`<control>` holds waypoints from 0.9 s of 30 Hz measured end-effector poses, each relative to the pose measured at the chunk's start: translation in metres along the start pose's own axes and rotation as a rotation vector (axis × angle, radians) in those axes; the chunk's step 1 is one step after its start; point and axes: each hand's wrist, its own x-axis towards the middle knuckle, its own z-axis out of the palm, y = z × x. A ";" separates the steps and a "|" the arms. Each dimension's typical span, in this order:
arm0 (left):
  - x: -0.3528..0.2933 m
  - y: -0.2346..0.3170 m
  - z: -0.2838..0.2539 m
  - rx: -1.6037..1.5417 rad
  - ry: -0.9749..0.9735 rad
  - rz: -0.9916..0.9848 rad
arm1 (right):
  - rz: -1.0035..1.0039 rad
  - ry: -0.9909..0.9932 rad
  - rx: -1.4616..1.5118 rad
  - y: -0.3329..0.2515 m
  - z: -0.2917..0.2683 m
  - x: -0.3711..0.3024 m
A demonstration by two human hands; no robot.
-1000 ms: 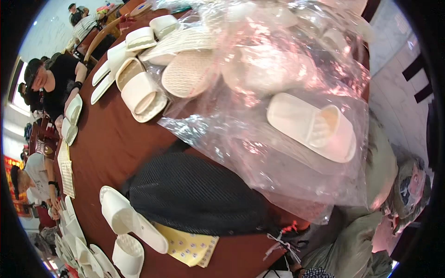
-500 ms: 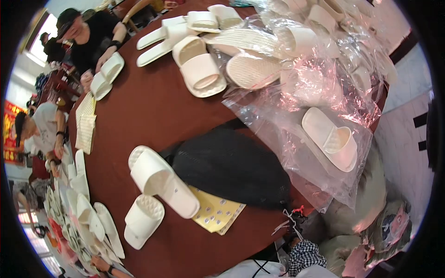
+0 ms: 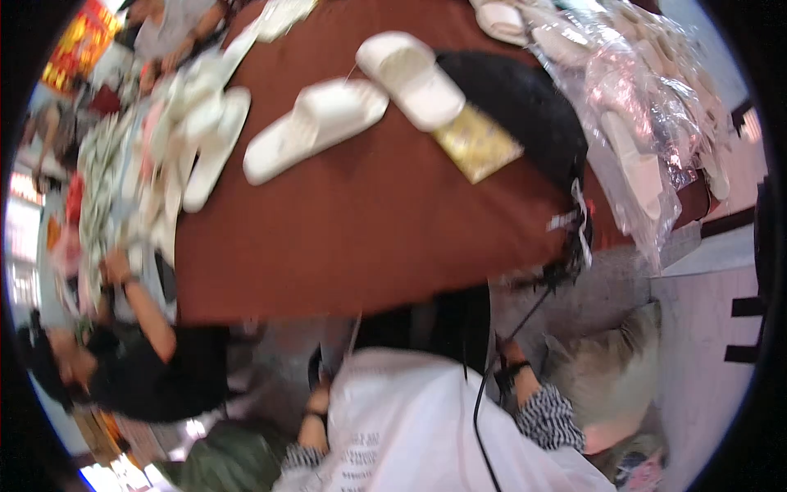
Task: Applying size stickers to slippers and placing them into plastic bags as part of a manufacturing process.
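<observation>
Both my hands hang low beside the white garment over my lap, below the table's near edge. My left hand [image 3: 318, 400], at the end of a checked sleeve, is small and blurred; a dark narrow shape lies just above it. My right hand [image 3: 510, 353], with a dark wristband, hangs close to a black cable [image 3: 477, 410]; its fingers are smeared. On the brown table [image 3: 369, 230], beyond my hands, lie two white slippers: a left one [image 3: 287, 135] and a right one [image 3: 410, 78]. The right slipper overlaps a yellow patterned sheet [image 3: 478, 148] beside a black cloth bag [image 3: 525, 107].
Clear plastic bags of pale slippers [image 3: 631, 123] fill the table's far right. More slippers [image 3: 217, 139] are heaped at left, where a person in black [image 3: 156, 353] reaches an arm over. Full sacks [image 3: 607, 361] stand on the floor at right.
The view has swung down and left, so the table sits higher in it. Both my forearms and the white garment show more fully. The slipper pair stays on the table.
</observation>
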 end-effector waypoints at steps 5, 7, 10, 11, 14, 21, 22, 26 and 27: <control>0.055 -0.047 0.030 0.070 0.261 0.109 | 0.615 -0.072 0.891 -0.027 -0.032 0.000; 0.005 -0.014 -0.004 -0.072 0.110 0.151 | 0.525 -0.103 1.082 -0.035 -0.046 -0.002; -0.004 -0.031 -0.014 -0.381 0.174 0.173 | 0.481 -0.112 0.900 -0.053 -0.064 -0.009; 0.027 -0.066 -0.015 -0.149 0.287 0.357 | 0.456 -0.120 0.874 -0.045 -0.060 -0.011; 0.012 -0.059 -0.055 -0.323 0.523 0.540 | 0.477 -0.079 0.691 -0.007 -0.033 -0.014; -0.114 -0.032 -0.131 -0.457 0.862 0.659 | 0.469 -0.226 0.595 -0.069 -0.088 -0.020; -0.123 -0.030 -0.144 -0.512 0.832 0.619 | 0.449 -0.159 0.643 -0.063 -0.082 -0.022; -0.183 -0.006 -0.185 -0.399 1.033 0.835 | 0.423 -0.138 0.796 -0.053 -0.080 -0.023; -0.197 0.001 -0.194 -0.413 1.012 0.855 | 0.439 -0.159 0.849 -0.050 -0.079 -0.021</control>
